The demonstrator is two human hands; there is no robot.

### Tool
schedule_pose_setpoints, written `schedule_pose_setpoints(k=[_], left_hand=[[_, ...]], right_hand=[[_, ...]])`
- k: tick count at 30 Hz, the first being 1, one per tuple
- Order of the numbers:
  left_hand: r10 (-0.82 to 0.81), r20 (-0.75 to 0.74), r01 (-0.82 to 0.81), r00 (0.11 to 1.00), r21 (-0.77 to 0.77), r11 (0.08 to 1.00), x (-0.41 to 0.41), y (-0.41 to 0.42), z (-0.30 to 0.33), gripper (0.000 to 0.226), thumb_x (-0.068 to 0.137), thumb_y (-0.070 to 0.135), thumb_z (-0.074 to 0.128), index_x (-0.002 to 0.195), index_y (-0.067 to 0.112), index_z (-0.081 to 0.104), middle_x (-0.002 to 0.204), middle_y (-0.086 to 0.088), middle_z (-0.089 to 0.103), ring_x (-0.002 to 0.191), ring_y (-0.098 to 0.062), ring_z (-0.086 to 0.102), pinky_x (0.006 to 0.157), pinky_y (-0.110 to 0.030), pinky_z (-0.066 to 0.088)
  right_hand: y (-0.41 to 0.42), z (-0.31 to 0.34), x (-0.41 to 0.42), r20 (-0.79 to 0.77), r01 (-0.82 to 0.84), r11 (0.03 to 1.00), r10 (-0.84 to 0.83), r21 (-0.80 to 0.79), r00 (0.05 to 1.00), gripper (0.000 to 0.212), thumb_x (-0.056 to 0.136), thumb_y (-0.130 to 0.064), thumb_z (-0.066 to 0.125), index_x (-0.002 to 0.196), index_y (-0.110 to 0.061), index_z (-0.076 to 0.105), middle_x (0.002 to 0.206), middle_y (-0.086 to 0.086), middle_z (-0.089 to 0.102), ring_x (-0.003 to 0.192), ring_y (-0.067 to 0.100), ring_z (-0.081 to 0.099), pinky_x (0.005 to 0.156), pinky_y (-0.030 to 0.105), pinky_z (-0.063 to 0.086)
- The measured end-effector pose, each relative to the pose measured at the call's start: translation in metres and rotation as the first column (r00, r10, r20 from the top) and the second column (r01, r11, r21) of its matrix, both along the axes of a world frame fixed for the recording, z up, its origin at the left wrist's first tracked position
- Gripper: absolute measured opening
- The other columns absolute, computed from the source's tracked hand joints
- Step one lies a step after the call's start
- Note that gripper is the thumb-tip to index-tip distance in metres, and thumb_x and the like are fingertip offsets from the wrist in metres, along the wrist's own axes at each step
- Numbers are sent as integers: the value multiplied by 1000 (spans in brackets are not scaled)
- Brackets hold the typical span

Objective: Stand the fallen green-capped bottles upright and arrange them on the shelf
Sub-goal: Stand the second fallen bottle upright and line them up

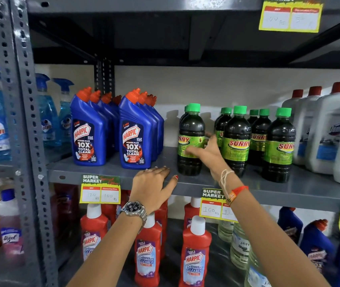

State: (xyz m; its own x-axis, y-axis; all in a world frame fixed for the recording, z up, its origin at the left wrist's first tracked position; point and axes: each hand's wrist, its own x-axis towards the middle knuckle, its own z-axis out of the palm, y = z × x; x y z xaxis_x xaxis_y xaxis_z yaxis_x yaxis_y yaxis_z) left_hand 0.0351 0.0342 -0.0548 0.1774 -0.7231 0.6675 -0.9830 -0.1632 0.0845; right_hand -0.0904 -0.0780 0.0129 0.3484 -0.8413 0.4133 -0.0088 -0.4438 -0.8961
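Note:
Several dark green-capped Sunny bottles stand upright on the grey shelf [111,175]. The leftmost bottle [190,129] stands apart from a group on the right, with bottles at the front [236,141] and far right [280,146]. My right hand [208,152] reaches between the leftmost bottle and the group, fingers spread, thumb against the leftmost bottle's label; it grips nothing that I can see. My left hand [154,187] rests flat on the shelf's front edge, fingers apart, holding nothing. None of the green-capped bottles in view is lying down.
Blue Harpic bottles [134,133] fill the shelf's left part; white red-capped jugs [326,129] stand at the right. Red Harpic bottles [194,255] stand on the shelf below. A perforated steel upright [26,121] is at the left; price tags [100,191] hang from the edge.

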Motion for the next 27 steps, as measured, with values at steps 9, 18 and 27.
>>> schedule_pose_setpoints(k=[9, 18, 27], left_hand=[[19, -2, -19, 1000, -8, 1000, -1, -2, -1, 66, 80, 56, 20, 120, 22, 60, 126, 6, 62, 112, -11, 57, 89, -28, 42], [6, -13, -7, 1000, -56, 998, -2, -1, -1, 63, 79, 55, 23, 114, 21, 64, 118, 2, 67, 102, -15, 63, 81, -29, 45], [8, -12, -9, 1000, -98, 995, -3, -2, -1, 67, 77, 57, 20, 116, 23, 63, 119, 5, 66, 103, -14, 62, 82, -27, 43]], right_hand=[[7, -13, 12, -190, 354, 876, -428, -329, 884, 94, 54, -40, 85, 124, -2, 34, 119, 14, 59, 111, 31, 59, 88, 35, 46], [1, -17, 11, -115, 234, 947, -264, -220, 958, 88, 53, -35, 87, 117, -8, 32, 121, 14, 54, 116, 27, 52, 96, 34, 45], [-1, -16, 9, -162, 231, 943, -274, -240, 948, 90, 51, -44, 83, 124, -11, 41, 119, 9, 60, 115, 25, 56, 97, 42, 47]])
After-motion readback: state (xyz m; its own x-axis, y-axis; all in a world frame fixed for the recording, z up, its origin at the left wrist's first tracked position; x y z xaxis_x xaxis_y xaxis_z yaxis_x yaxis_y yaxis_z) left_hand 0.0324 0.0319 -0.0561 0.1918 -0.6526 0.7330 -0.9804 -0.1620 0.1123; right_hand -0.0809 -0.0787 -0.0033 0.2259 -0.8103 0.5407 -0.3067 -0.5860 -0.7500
